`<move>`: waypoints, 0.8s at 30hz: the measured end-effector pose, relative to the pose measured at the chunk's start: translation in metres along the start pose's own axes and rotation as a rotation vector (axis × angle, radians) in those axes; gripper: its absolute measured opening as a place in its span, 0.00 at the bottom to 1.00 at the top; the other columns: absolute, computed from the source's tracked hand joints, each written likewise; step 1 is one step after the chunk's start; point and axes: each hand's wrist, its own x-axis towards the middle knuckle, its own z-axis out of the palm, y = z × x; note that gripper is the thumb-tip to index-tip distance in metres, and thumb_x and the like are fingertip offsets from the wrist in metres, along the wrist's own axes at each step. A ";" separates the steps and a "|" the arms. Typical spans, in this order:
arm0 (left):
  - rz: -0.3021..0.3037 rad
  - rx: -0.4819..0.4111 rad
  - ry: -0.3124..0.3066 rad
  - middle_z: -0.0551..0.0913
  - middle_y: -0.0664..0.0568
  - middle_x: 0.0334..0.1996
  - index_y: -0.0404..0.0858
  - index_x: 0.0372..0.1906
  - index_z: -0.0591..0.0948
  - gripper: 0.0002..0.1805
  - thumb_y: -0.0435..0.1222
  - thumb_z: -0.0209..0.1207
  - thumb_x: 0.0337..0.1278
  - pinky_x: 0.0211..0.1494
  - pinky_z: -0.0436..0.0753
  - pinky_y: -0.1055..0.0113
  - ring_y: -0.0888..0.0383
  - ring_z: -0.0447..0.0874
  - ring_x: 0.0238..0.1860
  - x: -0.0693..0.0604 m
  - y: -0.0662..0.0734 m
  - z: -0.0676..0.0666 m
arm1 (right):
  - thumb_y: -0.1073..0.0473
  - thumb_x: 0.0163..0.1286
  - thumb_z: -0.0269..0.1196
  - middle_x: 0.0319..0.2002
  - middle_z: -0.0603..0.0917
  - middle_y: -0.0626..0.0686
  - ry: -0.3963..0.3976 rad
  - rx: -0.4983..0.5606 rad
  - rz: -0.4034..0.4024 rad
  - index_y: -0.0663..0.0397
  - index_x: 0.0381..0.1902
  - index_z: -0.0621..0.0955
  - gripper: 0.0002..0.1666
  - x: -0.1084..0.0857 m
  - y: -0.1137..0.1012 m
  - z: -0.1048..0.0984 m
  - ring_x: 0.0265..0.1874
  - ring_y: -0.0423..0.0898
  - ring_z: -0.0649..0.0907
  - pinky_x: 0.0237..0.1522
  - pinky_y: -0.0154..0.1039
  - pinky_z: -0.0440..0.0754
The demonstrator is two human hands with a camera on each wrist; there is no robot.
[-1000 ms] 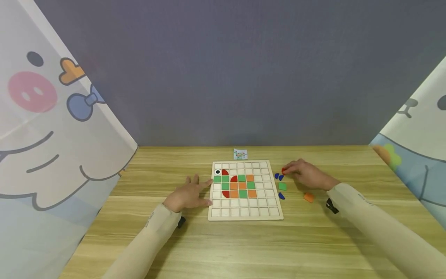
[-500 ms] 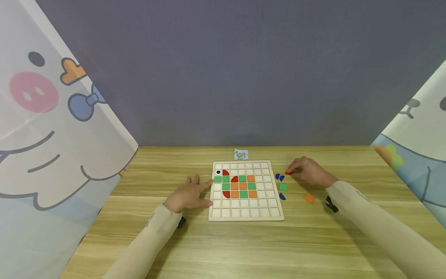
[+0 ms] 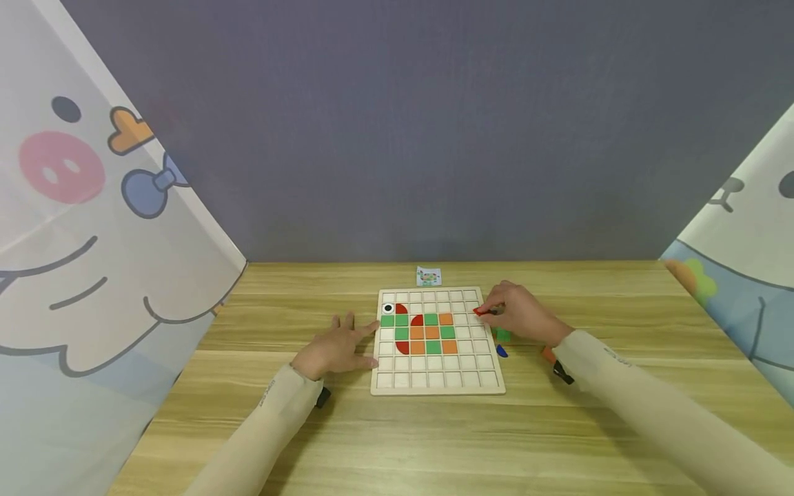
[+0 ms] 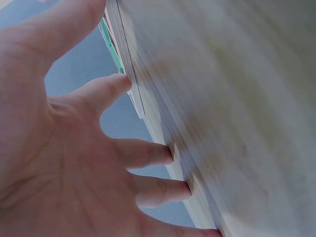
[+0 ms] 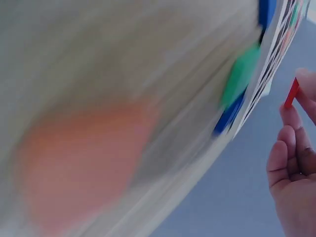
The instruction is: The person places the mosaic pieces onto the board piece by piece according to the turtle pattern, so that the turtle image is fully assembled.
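A square grid board (image 3: 437, 379) lies on the table, with green, orange and red tiles and a white eye tile (image 3: 388, 308) set in its cells. My left hand (image 3: 335, 350) has its fingers spread at the board's left edge; thumb and index finger touch that edge, while the other fingertips rest on the table in the left wrist view. Over the board's right side, my right hand (image 3: 524, 313) pinches a small red tile (image 5: 292, 93) between thumb and finger. Its full shape is hidden by the fingers.
Right of the board lie a green tile (image 3: 503, 335), a blue curved tile (image 3: 502, 351) and an orange tile (image 3: 548, 355) partly behind the right sleeve. A small pattern card (image 3: 429, 276) sits behind the board. A grey partition (image 3: 446, 138) stands at the back.
My right hand has picked the red tile up from beside the blue tiles and carried it left over the board's right edge. The left hand has stayed in place.
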 end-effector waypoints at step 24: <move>0.004 -0.002 -0.003 0.44 0.30 0.71 0.58 0.73 0.57 0.44 0.58 0.61 0.52 0.52 0.55 0.24 0.27 0.39 0.68 0.000 0.000 0.001 | 0.69 0.58 0.67 0.31 0.82 0.45 -0.063 -0.085 -0.018 0.55 0.33 0.87 0.06 0.022 -0.022 0.032 0.34 0.45 0.80 0.63 0.55 0.60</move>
